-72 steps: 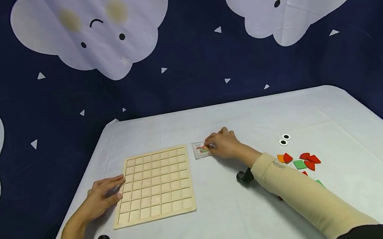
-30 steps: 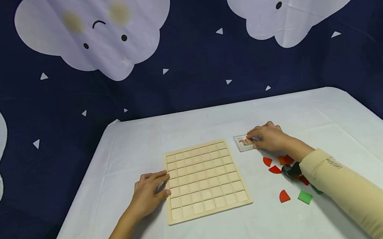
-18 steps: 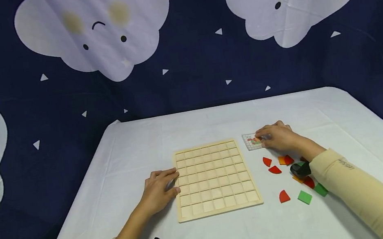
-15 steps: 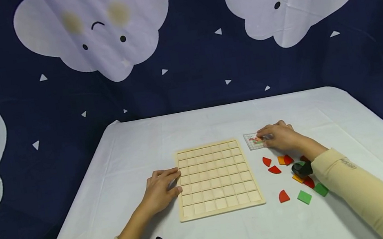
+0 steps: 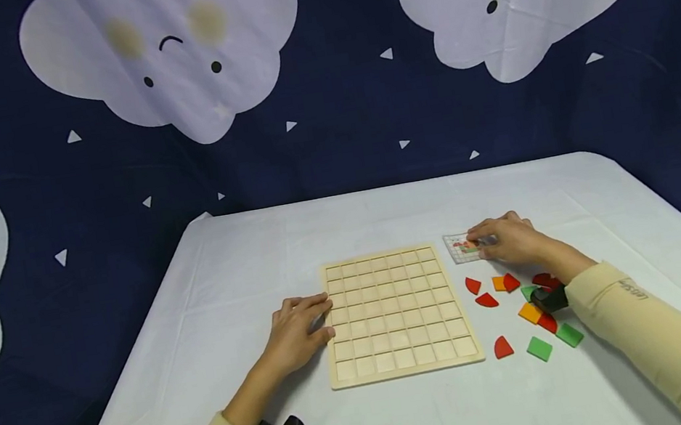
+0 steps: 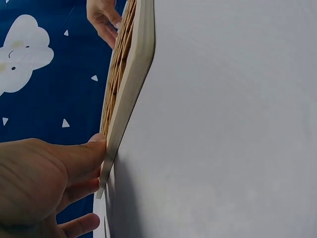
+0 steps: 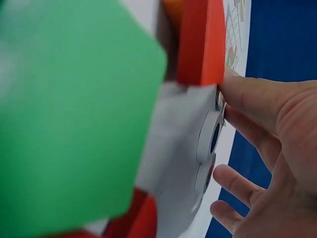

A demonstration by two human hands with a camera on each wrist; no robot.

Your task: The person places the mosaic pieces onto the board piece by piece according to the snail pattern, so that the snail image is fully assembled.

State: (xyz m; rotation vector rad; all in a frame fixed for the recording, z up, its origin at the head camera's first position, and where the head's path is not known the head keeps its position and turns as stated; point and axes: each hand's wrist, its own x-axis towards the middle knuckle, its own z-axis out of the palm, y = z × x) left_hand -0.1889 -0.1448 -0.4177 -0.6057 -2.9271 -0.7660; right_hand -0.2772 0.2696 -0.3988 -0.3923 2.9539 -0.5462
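Observation:
A square pale wooden board [image 5: 399, 314] with a grooved grid lies on the white table. My left hand [image 5: 297, 333] rests against its left edge, fingers spread; in the left wrist view the thumb [image 6: 89, 151] touches the rim. Just right of the board's far corner lies a small gridded pattern card [image 5: 461, 249] printed with red and green shapes. With thumb and fingers, my right hand [image 5: 512, 238] holds the right part of this card, hiding that part. In the right wrist view a green piece [image 7: 74, 119] fills the foreground, hiding much of the table.
Several red quarter-round pieces [image 5: 502, 347], green squares [image 5: 539, 349] and orange squares [image 5: 530, 313] lie loose right of the board, partly under my right wrist. Two white discs with dark centres [image 7: 210, 136] stand out beside my right hand. A dark cloud-patterned cloth [image 5: 344, 146] hangs behind.
Both hands have moved right across the table, the board sliding with my left hand and the card with my right. Pieces that the right forearm covered now show; the two discs are hidden in the head view.

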